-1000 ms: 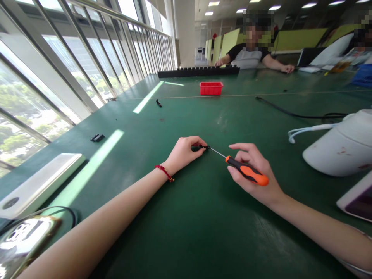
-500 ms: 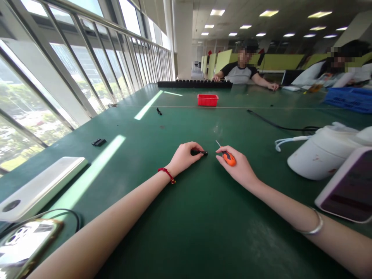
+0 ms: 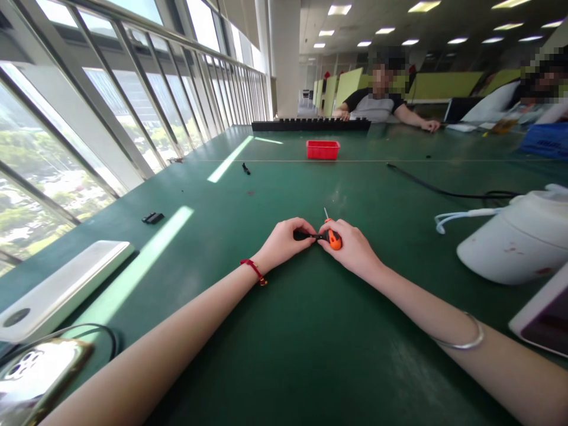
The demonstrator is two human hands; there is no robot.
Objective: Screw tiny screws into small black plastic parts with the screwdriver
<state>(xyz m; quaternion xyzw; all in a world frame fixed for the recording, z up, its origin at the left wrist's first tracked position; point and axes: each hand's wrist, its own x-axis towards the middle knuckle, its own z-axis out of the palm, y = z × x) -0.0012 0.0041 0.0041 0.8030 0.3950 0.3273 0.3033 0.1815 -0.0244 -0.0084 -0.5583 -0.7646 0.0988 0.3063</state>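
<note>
Green table (image 3: 266, 367) takes up most of my view. 2 forearms come in from the bottom corners and meet mid-frame, so both hands share 1 small work spot. White container (image 3: 497, 248) at the right edge, pale slab (image 3: 66, 290) at the left, phone (image 3: 39, 373) lower left: all outside the forearms, parked off the work spot by my read.

Left hand (image 3: 288, 238): thumb and fingers closed on the small black part; I'd call it a steadying pinch. Right hand (image 3: 352, 248): gripping the screwdriver, thumb and fingertip brought up to the part's right end. Can't confirm contact there, too small.

Red bin (image 3: 323, 150) upper centre, well apart from the hands.

Screwdriver (image 3: 334, 238): blade points to top of frame, off the part. Likely tucked that way to free the fingertips without dropping the tool.

Black part (image 3: 304, 235): mid-frame between the 2 hands, partly hidden by fingers.

Loose clip-like piece (image 3: 153, 218) at left, smaller dark piece (image 3: 246, 169) upper left of centre. Neither is touched.
</note>
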